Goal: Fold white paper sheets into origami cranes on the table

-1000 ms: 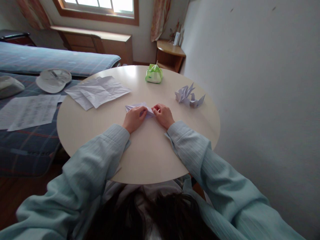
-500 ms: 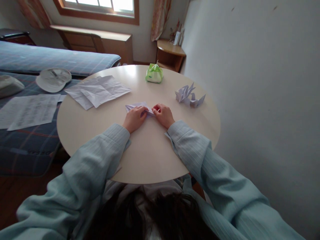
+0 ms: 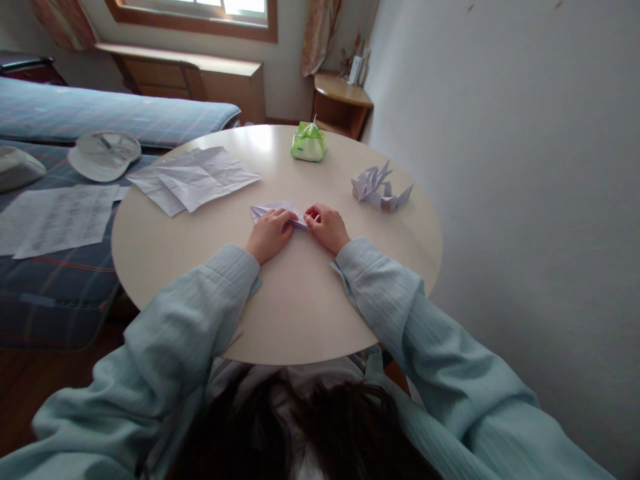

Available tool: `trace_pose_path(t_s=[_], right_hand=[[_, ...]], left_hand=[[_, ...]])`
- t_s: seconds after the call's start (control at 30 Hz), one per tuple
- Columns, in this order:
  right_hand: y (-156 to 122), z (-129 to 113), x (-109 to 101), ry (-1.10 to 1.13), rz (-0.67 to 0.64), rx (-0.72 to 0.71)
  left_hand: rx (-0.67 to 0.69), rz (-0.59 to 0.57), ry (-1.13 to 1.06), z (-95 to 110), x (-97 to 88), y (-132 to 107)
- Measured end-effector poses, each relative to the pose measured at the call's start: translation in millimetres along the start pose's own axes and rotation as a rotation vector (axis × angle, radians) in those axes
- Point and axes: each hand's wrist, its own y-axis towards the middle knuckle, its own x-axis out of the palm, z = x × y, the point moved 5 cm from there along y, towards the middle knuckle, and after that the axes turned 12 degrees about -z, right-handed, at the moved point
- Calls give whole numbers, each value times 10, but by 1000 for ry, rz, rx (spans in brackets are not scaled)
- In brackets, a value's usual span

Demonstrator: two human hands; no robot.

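A piece of folded white paper [image 3: 281,206] lies near the middle of the round table, its left end showing several pointed layers. My left hand [image 3: 273,233] rests over its near side, fingers curled and pressing it against the tabletop. At the paper's right end, my right hand [image 3: 326,227] pinches the edge between thumb and fingers. The two hands are a short gap apart, and part of the paper is hidden beneath them. To the right stand folded paper figures [image 3: 375,187] with pointed tips, touching or very close together.
Creased paper sheets [image 3: 200,177] lie on the table's left side. A green tissue pack [image 3: 309,142] sits at the far edge of the white table [image 3: 300,300]. A wall [image 3: 525,200] borders the right. Left are a bed [image 3: 65,287], a cap [image 3: 104,157] and printed sheets [image 3: 60,217].
The view has tilted slightly, so the room sits a little higher in the picture. Both hands stay on the folded paper, with the right fingers shifted only slightly.
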Motion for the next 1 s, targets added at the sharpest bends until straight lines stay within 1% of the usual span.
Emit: trace_pose_path(t_s=[1.0], right_hand=[[-5, -7, -7, 6, -1, -4]], left_hand=[[10, -21, 6, 19, -2, 1]])
